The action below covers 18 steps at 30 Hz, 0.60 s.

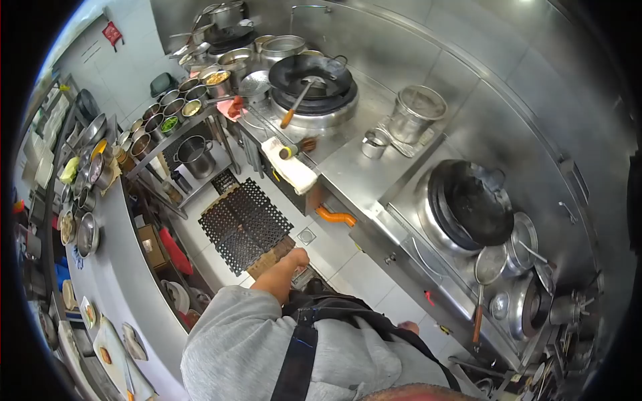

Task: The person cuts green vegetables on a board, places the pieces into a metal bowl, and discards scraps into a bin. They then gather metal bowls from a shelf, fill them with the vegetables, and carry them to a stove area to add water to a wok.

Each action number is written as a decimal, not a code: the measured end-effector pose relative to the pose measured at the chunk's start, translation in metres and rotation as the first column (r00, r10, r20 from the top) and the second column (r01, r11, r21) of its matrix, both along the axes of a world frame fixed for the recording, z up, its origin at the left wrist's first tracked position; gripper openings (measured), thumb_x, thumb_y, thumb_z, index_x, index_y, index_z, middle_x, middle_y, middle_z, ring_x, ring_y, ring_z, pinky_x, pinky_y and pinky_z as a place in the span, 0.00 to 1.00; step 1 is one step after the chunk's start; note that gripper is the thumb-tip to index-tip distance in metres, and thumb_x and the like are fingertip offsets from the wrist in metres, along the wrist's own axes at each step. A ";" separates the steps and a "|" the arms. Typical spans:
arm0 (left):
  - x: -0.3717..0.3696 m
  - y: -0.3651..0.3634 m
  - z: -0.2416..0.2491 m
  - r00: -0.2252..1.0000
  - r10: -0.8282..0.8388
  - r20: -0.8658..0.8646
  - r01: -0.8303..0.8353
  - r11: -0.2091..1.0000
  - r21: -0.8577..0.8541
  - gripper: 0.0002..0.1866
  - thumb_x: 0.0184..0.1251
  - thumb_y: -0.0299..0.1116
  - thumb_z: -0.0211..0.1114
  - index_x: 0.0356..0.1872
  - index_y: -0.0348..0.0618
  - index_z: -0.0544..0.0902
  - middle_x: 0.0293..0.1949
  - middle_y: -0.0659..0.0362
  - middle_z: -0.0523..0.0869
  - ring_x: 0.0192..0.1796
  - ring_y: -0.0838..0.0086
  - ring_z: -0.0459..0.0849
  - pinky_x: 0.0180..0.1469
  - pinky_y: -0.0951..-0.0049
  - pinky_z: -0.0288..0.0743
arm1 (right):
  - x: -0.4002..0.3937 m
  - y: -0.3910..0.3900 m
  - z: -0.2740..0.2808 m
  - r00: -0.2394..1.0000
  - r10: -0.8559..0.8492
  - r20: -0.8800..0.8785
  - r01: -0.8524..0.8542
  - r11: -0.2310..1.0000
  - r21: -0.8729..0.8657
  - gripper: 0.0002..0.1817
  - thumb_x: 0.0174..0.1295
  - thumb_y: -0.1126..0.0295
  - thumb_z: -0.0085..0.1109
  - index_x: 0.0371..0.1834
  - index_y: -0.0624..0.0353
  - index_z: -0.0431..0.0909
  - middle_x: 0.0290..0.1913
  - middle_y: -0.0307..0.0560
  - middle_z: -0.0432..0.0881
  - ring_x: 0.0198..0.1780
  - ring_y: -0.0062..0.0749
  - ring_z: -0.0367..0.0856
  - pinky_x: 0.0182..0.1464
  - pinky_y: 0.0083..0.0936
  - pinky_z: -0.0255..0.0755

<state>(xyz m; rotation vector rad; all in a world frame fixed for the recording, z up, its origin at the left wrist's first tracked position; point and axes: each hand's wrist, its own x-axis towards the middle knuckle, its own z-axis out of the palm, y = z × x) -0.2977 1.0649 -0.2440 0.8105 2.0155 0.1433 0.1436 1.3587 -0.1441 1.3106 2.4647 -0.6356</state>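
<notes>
My left hand (297,258) hangs in front of my body above the floor, its fingers curled in, with nothing seen sticking out of it. Below it in view are a brown patch of matting (271,259) and a black perforated floor mat (246,224). My right hand (408,327) shows only in small part past the dark apron (341,309), beside the stove front; its fingers are hidden. Neither hand visibly touches anything. On the stove, a wok (311,77) has a wooden-handled ladle (301,100) lying in it. Another dark wok (475,207) sits farther right.
The steel stove counter (351,164) runs along the right, with a white cloth (289,167) and a brush (299,148) at its edge. A wooden-handled strainer (491,264) lies at lower right. Leftward, a steel worktable (117,267) carries bowls; several metal food pots (170,125) stand behind.
</notes>
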 end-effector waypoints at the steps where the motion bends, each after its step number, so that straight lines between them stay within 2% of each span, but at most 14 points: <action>1: -0.007 0.000 -0.011 0.999 -0.038 0.020 0.037 0.999 0.014 0.12 0.54 0.29 0.54 0.24 0.39 0.87 0.27 0.51 0.88 0.29 0.68 0.89 0.32 0.62 0.82 | -0.054 -0.019 0.054 0.985 -0.098 -0.138 0.072 0.980 -0.183 0.13 0.53 0.64 0.56 0.29 0.65 0.83 0.25 0.57 0.83 0.28 0.42 0.84 0.34 0.36 0.77; 2: -0.007 0.000 -0.004 1.000 -0.016 0.026 0.016 1.000 0.002 0.12 0.54 0.29 0.54 0.24 0.39 0.87 0.27 0.51 0.88 0.29 0.68 0.89 0.32 0.62 0.82 | -0.078 -0.015 0.035 0.979 -0.038 -0.201 -0.010 0.972 -0.235 0.13 0.56 0.64 0.56 0.31 0.64 0.82 0.23 0.52 0.83 0.24 0.33 0.84 0.31 0.33 0.77; 4: 0.003 -0.011 0.018 0.866 0.418 0.273 -0.392 0.908 -0.145 0.13 0.54 0.27 0.51 0.24 0.37 0.85 0.27 0.53 0.88 0.28 0.70 0.89 0.29 0.63 0.82 | -0.136 -0.028 0.045 0.974 0.111 -0.199 -0.157 0.959 -0.236 0.12 0.55 0.64 0.57 0.30 0.64 0.82 0.25 0.54 0.83 0.26 0.38 0.84 0.33 0.35 0.77; 5: 0.001 -0.027 0.018 0.847 0.457 0.271 -0.427 0.889 -0.162 0.13 0.54 0.27 0.51 0.24 0.37 0.85 0.27 0.53 0.88 0.28 0.70 0.89 0.29 0.63 0.82 | -0.164 -0.034 0.046 0.949 0.238 -0.208 -0.283 0.934 -0.219 0.12 0.55 0.65 0.57 0.30 0.63 0.82 0.26 0.55 0.83 0.28 0.42 0.84 0.35 0.37 0.77; 6: 0.004 -0.043 0.020 0.922 0.346 0.172 -0.335 0.938 -0.088 0.12 0.55 0.31 0.53 0.25 0.38 0.85 0.27 0.55 0.88 0.28 0.69 0.88 0.29 0.66 0.82 | -0.184 -0.034 0.041 0.939 0.274 -0.206 -0.320 0.918 -0.235 0.12 0.55 0.65 0.57 0.30 0.63 0.82 0.26 0.55 0.83 0.28 0.42 0.84 0.35 0.37 0.77; 7: 0.009 -0.059 0.018 0.972 0.228 0.063 -0.227 0.973 -0.031 0.13 0.57 0.34 0.55 0.26 0.39 0.85 0.27 0.57 0.88 0.27 0.67 0.88 0.29 0.68 0.82 | -0.202 -0.035 0.033 0.853 0.466 -0.235 -0.516 0.818 -0.252 0.12 0.55 0.64 0.57 0.31 0.63 0.83 0.28 0.57 0.83 0.32 0.47 0.84 0.38 0.39 0.76; 9: 0.022 -0.110 0.013 0.918 0.379 0.117 -0.367 0.924 -0.108 0.11 0.55 0.34 0.56 0.26 0.42 0.87 0.26 0.59 0.88 0.25 0.73 0.87 0.27 0.70 0.81 | -0.236 -0.039 0.017 0.710 0.648 -0.277 -0.704 0.648 -0.290 0.12 0.55 0.64 0.57 0.31 0.62 0.83 0.30 0.58 0.83 0.35 0.51 0.83 0.41 0.41 0.75; 10: 0.025 -0.140 0.012 0.998 -0.058 -0.039 0.051 0.987 -0.150 0.11 0.54 0.33 0.57 0.25 0.44 0.88 0.26 0.59 0.88 0.27 0.72 0.87 0.30 0.69 0.81 | -0.256 -0.039 0.009 0.625 0.739 -0.253 -0.777 0.556 -0.297 0.12 0.55 0.64 0.57 0.31 0.62 0.83 0.32 0.60 0.83 0.38 0.54 0.82 0.43 0.43 0.74; 11: 0.033 -0.171 0.005 0.998 0.053 -0.039 -0.061 0.965 -0.254 0.10 0.52 0.33 0.58 0.24 0.45 0.88 0.26 0.58 0.88 0.28 0.70 0.88 0.33 0.66 0.81 | -0.277 -0.041 0.005 0.529 0.817 -0.229 -0.837 0.457 -0.303 0.12 0.55 0.64 0.57 0.32 0.62 0.82 0.34 0.61 0.83 0.41 0.57 0.81 0.45 0.44 0.73; 12: 0.042 -0.198 0.003 0.849 0.529 0.007 -0.493 0.797 -0.349 0.07 0.46 0.27 0.60 0.22 0.42 0.87 0.31 0.51 0.88 0.35 0.59 0.87 0.41 0.62 0.80 | -0.301 -0.042 0.021 0.501 0.818 -0.283 -0.855 0.415 -0.311 0.11 0.56 0.65 0.55 0.33 0.62 0.82 0.33 0.60 0.82 0.41 0.56 0.81 0.45 0.45 0.73; 13: 0.053 -0.230 0.000 0.832 0.550 -0.076 -0.532 0.751 -0.390 0.09 0.49 0.28 0.58 0.22 0.41 0.87 0.31 0.50 0.88 0.35 0.60 0.87 0.39 0.62 0.80 | -0.324 -0.042 0.029 0.473 0.831 -0.293 -0.869 0.384 -0.312 0.11 0.56 0.65 0.55 0.33 0.62 0.82 0.33 0.60 0.82 0.41 0.56 0.81 0.45 0.45 0.73; 14: 0.074 -0.275 -0.065 0.725 0.665 -0.180 -0.664 0.605 -0.439 0.12 0.53 0.32 0.56 0.25 0.40 0.87 0.33 0.49 0.88 0.35 0.61 0.88 0.36 0.62 0.80 | -0.349 -0.042 0.035 0.499 0.819 -0.282 -0.857 0.420 -0.298 0.11 0.57 0.65 0.55 0.33 0.62 0.82 0.33 0.60 0.82 0.41 0.56 0.81 0.45 0.45 0.73; 16: 0.091 -0.307 -0.009 0.370 0.921 -0.126 -0.870 0.296 -0.394 0.12 0.54 0.34 0.56 0.29 0.38 0.87 0.32 0.49 0.88 0.32 0.63 0.88 0.33 0.62 0.80 | -0.400 -0.049 0.063 0.548 0.791 -0.272 -0.831 0.477 -0.287 0.11 0.57 0.65 0.56 0.32 0.62 0.81 0.33 0.60 0.82 0.40 0.56 0.81 0.44 0.44 0.73; 18: 0.099 -0.347 -0.022 0.294 0.952 -0.089 -0.874 0.230 -0.428 0.13 0.55 0.34 0.56 0.29 0.38 0.86 0.30 0.50 0.87 0.30 0.63 0.87 0.32 0.63 0.80 | -0.449 -0.051 0.055 0.527 0.769 -0.362 -0.850 0.468 -0.244 0.11 0.57 0.65 0.56 0.32 0.62 0.81 0.32 0.60 0.82 0.39 0.56 0.81 0.43 0.43 0.74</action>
